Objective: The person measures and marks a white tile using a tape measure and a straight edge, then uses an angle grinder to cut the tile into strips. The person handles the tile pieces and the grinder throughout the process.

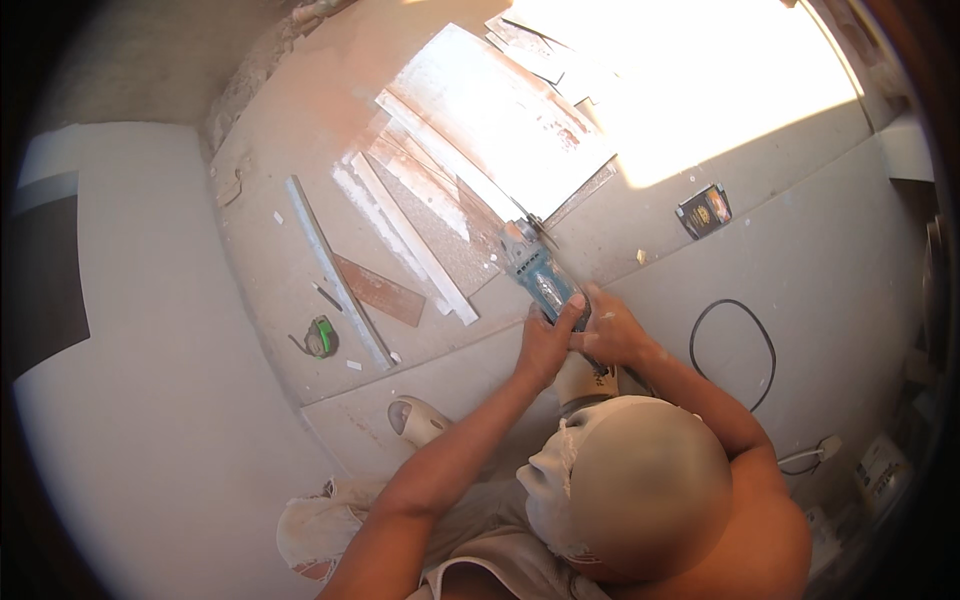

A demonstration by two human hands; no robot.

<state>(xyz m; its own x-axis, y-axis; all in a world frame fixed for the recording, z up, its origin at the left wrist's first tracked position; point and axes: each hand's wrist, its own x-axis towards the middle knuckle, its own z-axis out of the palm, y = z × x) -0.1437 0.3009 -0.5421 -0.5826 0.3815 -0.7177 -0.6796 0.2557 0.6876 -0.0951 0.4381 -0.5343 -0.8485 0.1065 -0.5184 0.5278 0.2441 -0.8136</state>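
An angle grinder (541, 278), blue-green with a grey metal head, is held by both my hands near the centre. My left hand (547, 343) is closed round the left side of its body, thumb on top. My right hand (612, 330) grips the rear part from the right. Its thin disc (538, 220) stands at the near corner of a large pale tile (490, 120) on the floor; whether it touches the tile I cannot tell. A narrow pale strip (450, 155) lies along the tile's left edge.
Left of the tile lie a long pale strip (415, 240), a grey metal bar (340, 270), a reddish-brown piece (380, 289) and a green tape measure (320, 338). A dark small packet (704, 211) lies to the right. A black cable (772, 345) loops nearby.
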